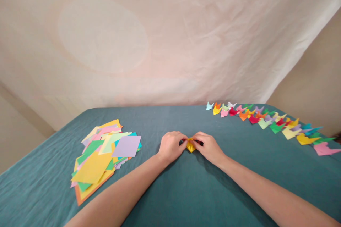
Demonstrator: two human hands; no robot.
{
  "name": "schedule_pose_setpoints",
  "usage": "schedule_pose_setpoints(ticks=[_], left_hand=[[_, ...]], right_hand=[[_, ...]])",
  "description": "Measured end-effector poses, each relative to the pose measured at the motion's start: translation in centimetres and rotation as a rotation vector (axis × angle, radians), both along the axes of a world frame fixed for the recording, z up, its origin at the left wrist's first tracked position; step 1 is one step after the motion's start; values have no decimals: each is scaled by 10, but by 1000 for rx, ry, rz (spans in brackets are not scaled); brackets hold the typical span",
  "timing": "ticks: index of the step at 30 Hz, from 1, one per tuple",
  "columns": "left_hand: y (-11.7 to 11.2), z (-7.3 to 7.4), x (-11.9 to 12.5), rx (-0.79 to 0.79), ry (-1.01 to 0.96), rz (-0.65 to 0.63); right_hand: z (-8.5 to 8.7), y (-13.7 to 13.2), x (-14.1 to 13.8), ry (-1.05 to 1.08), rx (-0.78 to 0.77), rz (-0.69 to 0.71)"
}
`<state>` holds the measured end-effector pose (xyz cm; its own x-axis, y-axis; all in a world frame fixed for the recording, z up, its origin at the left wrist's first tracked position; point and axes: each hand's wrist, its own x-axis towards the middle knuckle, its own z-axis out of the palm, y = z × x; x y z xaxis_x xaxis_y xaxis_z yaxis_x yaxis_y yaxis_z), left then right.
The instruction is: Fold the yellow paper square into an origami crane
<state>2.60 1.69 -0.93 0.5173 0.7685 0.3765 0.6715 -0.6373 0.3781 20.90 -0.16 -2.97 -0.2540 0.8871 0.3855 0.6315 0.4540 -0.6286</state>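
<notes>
Between my two hands, at the middle of the table, is a small piece of folded yellow origami paper. Its lower end comes to a point toward me, and fingers cover its upper sides. My left hand pinches its left side between thumb and fingers. On the right side, the thumb and fingers of my right hand are closed on the same paper. Both hands rest low, at or just above the cloth.
A loose pile of coloured paper squares lies on the left, a lilac sheet on its right side. Rows of folded paper birds stand along the far right. A teal cloth covers the table; a pale fabric sheet hangs behind.
</notes>
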Motion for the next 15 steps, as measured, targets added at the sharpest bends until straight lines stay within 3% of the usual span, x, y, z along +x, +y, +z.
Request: schedule_pose_setpoints(ticks=[15], left_hand=[[-3, -1, 4, 88, 45, 69]], right_hand=[[6, -8, -4, -169, 86, -79]])
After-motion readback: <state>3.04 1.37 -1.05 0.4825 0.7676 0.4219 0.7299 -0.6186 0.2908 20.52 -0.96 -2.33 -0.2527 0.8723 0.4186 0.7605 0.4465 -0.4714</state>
